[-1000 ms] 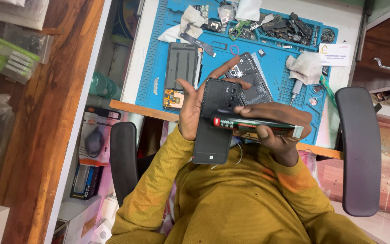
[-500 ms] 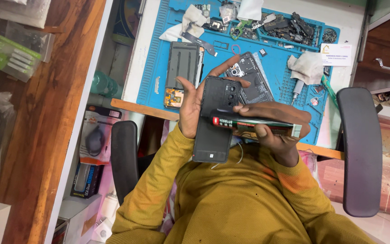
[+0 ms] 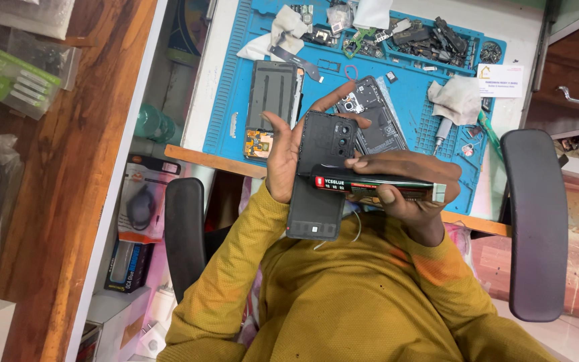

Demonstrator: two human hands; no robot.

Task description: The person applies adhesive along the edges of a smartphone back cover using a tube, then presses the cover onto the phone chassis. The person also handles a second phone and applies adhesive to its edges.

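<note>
While left hand (image 3: 283, 161) cradles phone back cover (image 3: 319, 174), right hand (image 3: 410, 184) presses glue tube (image 3: 370, 188) across it

Two hands are showing: left hand (image 3: 283, 157), right hand (image 3: 407, 184). One phone back cover (image 3: 323, 174) and one glue tube (image 3: 370, 186) are being held. Two opened phones (image 3: 273, 87) (image 3: 380, 124) are lying at 12 o'clock on one blue mat (image 3: 229, 74).

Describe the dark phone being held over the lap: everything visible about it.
The phone is a slim dark grey slab, seen from its back, with a matte-looking cover and a raised camera block of several lenses near its far end. It points lengthwise away from the person, above the yellow sleeves and short of the blue mat. The left hand grips its left edge, fingers reaching behind the top. The right hand lays a dark tube with a red end crosswise over its middle.
</note>
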